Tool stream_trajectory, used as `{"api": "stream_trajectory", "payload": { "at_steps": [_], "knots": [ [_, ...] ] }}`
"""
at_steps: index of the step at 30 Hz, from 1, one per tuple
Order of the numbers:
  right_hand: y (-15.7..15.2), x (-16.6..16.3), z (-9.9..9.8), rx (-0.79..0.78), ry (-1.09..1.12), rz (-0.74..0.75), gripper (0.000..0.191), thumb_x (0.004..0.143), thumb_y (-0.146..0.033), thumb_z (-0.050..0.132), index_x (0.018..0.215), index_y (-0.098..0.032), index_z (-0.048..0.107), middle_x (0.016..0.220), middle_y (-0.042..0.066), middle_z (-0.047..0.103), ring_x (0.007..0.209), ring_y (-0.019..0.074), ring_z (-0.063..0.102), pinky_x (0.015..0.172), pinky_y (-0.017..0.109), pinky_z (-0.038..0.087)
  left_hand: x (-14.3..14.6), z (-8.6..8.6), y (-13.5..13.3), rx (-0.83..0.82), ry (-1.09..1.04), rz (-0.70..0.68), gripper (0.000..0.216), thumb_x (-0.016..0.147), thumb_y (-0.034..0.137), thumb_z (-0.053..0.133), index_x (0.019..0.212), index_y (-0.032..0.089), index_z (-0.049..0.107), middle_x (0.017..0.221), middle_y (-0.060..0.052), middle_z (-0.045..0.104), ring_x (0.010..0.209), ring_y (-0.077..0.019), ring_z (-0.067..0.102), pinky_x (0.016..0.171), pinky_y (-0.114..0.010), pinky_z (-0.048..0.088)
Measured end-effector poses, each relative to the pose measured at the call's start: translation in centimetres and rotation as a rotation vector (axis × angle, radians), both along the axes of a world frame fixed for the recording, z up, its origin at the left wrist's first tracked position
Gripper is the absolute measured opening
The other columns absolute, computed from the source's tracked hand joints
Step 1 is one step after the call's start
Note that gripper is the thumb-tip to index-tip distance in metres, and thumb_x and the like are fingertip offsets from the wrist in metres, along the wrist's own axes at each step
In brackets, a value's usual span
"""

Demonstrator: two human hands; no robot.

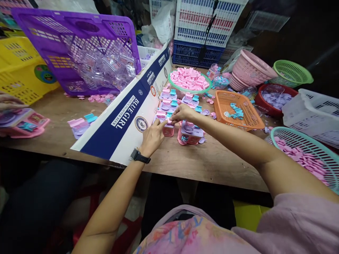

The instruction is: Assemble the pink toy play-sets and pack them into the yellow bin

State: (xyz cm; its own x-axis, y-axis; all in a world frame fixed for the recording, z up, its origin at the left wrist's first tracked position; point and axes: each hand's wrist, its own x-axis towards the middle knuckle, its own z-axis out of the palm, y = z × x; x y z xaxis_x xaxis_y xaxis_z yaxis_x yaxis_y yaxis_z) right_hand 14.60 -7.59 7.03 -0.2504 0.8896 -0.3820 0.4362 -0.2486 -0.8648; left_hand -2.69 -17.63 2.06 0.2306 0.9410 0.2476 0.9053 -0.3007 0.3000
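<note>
My right hand (184,113) has its fingertips nearly pinched together, left hand (153,137) with a finger reaching in, both at a pink-and-lilac toy kitchen (168,131) (can't tell if I'm gripping anything). Another toy set (191,138) sits just beside it, cardboard panel (123,118) to the left, heaped green basket (180,90) behind.

Black watch (140,156), squarish case, black strap. Short mauve sleeve (296,220), multicolour floral-ish print (196,234) on front, dark trousers (162,199).

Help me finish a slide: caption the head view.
Left hand and right hand meet over plastic toys beside a cardboard panel.
</note>
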Motion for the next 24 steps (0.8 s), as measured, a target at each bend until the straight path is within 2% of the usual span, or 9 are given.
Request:
{"api": "stream_trajectory", "payload": {
  "at_steps": [3, 6, 12, 15, 19, 21, 24],
  "knots": [
    [-0.1, 0.0, 0.4, 0.024, -0.067, 0.0, 0.028, 0.056, -0.006, 0.096, 0.056, -0.013, 0.068, 0.055, 0.004, 0.069, 0.059, 0.0149, 0.069, 0.065, 0.023, 0.063, 0.2, 0.0, -0.1, -0.003, 0.015, -0.003, 0.054, 0.098, 0.014, 0.042, 0.147, 0.03, 0.058, 0.112, -0.007, 0.064, 0.087, -0.0207, 0.066, 0.066, -0.03, 0.046],
    [0.3, 0.1, 0.7, 0.003, -0.11, 0.076, 0.03, 0.056, -0.008, 0.097, 0.056, -0.014, 0.067, 0.057, 0.004, 0.069, 0.064, 0.017, 0.071, 0.065, 0.024, 0.063, 0.3, 0.1, 0.1, -0.011, 0.024, -0.014, 0.053, 0.098, 0.014, 0.042, 0.146, 0.028, 0.059, 0.112, -0.008, 0.065, 0.088, -0.0215, 0.066, 0.065, -0.03, 0.045],
    [1.4, -0.1, 0.9, -0.029, -0.174, 0.176, 0.034, 0.048, -0.009, 0.099, 0.057, -0.014, 0.066, 0.058, 0.004, 0.071, 0.069, 0.0211, 0.075, 0.055, 0.023, 0.061, -0.1, 0.4, 0.5, 0.0, 0.008, -0.036, 0.05, 0.096, 0.013, 0.044, 0.139, 0.027, 0.065, 0.112, -0.008, 0.067, 0.086, -0.0215, 0.067, 0.064, -0.031, 0.044],
    [1.1, -0.1, 0.8, -0.053, -0.129, 0.161, 0.031, 0.053, -0.006, 0.096, 0.056, -0.013, 0.067, 0.059, 0.005, 0.071, 0.066, 0.0205, 0.074, 0.054, 0.023, 0.062, -0.1, 0.4, 0.5, 0.02, 0.011, -0.037, 0.051, 0.096, 0.013, 0.044, 0.14, 0.028, 0.065, 0.111, -0.007, 0.067, 0.083, -0.0212, 0.066, 0.063, -0.032, 0.043],
    [0.3, -0.3, 0.7, -0.056, -0.018, 0.085, 0.031, 0.052, 0.003, 0.093, 0.057, -0.012, 0.067, 0.058, 0.006, 0.069, 0.067, 0.0264, 0.076, 0.061, 0.034, 0.067, -0.1, 0.2, 0.4, 0.02, 0.002, -0.044, 0.049, 0.097, 0.014, 0.044, 0.139, 0.027, 0.066, 0.111, -0.008, 0.067, 0.086, -0.0219, 0.067, 0.062, -0.031, 0.042],
    [0.2, -0.5, 0.8, -0.075, -0.024, 0.057, 0.033, 0.051, 0.006, 0.093, 0.057, -0.012, 0.066, 0.058, 0.007, 0.069, 0.069, 0.0284, 0.076, 0.063, 0.037, 0.067, -0.2, 0.0, 0.5, 0.012, 0.0, -0.044, 0.048, 0.098, 0.015, 0.045, 0.139, 0.027, 0.065, 0.111, -0.008, 0.066, 0.086, -0.0214, 0.066, 0.062, -0.031, 0.042],
    [0.3, -0.7, 1.0, -0.071, -0.112, 0.086, 0.032, 0.055, 0.001, 0.094, 0.056, -0.013, 0.066, 0.057, 0.006, 0.068, 0.068, 0.0253, 0.075, 0.062, 0.034, 0.067, -0.4, -0.1, 0.5, -0.007, 0.008, -0.045, 0.051, 0.097, 0.014, 0.044, 0.142, 0.029, 0.063, 0.112, -0.008, 0.065, 0.086, -0.021, 0.066, 0.062, -0.031, 0.043]
  ]
}}
